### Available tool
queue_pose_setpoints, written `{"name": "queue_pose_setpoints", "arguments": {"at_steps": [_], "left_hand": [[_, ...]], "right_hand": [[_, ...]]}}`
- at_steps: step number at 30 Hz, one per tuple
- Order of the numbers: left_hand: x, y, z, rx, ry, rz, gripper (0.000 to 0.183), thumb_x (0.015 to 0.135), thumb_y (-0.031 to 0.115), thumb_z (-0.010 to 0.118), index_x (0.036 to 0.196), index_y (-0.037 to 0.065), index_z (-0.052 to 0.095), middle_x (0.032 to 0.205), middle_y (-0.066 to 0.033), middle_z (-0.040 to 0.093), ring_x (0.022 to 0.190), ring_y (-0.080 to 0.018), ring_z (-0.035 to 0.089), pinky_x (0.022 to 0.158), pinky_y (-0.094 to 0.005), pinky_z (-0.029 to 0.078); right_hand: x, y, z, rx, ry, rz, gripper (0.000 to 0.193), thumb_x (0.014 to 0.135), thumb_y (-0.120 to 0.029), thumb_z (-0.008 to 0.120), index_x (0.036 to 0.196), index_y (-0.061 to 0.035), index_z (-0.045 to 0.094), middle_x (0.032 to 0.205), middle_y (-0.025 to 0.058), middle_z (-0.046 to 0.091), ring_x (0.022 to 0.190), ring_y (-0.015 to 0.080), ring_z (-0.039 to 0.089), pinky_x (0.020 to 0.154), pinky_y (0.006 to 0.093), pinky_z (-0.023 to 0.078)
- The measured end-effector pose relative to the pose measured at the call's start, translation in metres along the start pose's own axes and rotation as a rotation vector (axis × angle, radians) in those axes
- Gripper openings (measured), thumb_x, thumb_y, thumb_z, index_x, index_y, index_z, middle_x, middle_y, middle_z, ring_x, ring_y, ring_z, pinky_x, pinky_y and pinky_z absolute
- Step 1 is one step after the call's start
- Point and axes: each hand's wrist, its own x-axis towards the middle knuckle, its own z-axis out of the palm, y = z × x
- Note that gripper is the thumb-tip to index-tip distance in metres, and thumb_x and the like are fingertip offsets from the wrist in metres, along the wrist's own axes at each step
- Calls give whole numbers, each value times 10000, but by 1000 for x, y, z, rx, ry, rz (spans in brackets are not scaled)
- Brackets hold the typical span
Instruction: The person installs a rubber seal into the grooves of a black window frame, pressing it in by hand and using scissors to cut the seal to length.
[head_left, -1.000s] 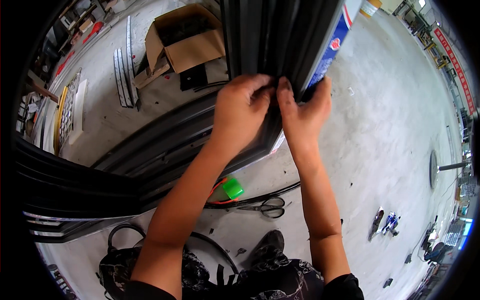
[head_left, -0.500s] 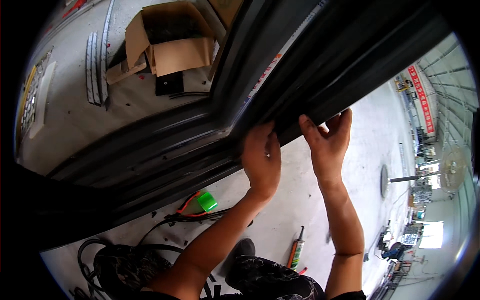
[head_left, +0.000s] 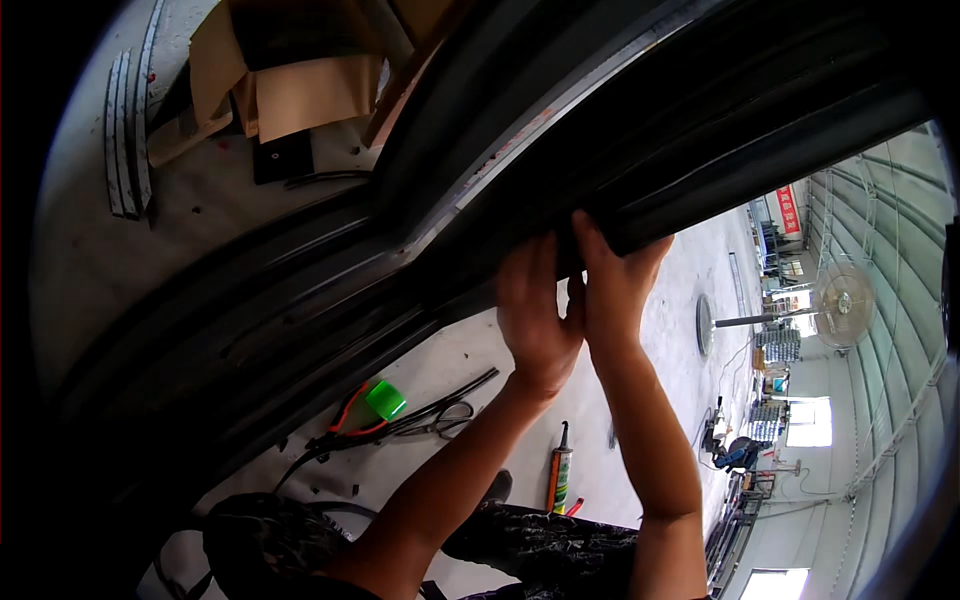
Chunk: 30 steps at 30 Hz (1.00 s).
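The black grooved frame (head_left: pixel 700 150) extends from the lower left to the upper right of the view, above the floor (head_left: pixel 475 345); its inner corner lies to the left of both hands. The left hand (head_left: pixel 540 335) is raised to the frame's lower edge, with its fingers (head_left: pixel 545 260) extended and close together, tips at the dark profile. The right hand (head_left: pixel 615 295) is just beside it: the thumb points up against the profile, and the fingers are spread away from the thumb, reaching the edge further right. Whether either hand's fingers grip the frame or a thin part cannot be determined; the contact area is dark. On the floor below the frame are a green roll-shaped item (head_left: pixel 385 400), an orange-handled tool (head_left: pixel 349 409) touching or just beside it, scissors (head_left: pixel 455 420) and a cartridge with a nozzle (head_left: pixel 560 475). An open cardboard box (head_left: pixel 315 95) stands beyond the frame at upper left; a pedestal fan (head_left: pixel 845 303) is at right.
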Motion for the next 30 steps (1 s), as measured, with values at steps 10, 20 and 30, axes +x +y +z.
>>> {"name": "queue_pose_setpoints", "arguments": {"at_steps": [10, 20, 30], "left_hand": [[-7, -23, 6, 109, 24, 86, 436, 871, 238, 656, 1216, -18, 583, 1210, -143, 566, 1103, -313, 553, 946, -423, 455], [-6, -36, 2, 159, -5, 193, 342, 888, 245, 620, 1140, 13, 623, 1066, -116, 642, 956, -301, 605, 850, -420, 490], [14, -6, -6, 117, -24, 94, 343, 886, 203, 638, 1186, 40, 607, 1120, -99, 630, 1019, -286, 576, 887, -390, 470]], "right_hand": [[-13, 2, 22, -66, 110, -72, 754, 723, -147, 783, 1283, 72, 327, 1140, 212, 514, 1068, 294, 520, 949, 400, 415], [-21, 18, 28, -72, 222, -158, 647, 732, -85, 699, 1268, 64, 368, 1129, 174, 501, 1050, 263, 495, 966, 387, 399], [-12, -6, 20, -51, 177, -118, 649, 722, -111, 726, 1252, 57, 389, 1115, 201, 529, 1041, 307, 532, 938, 407, 421]]}}
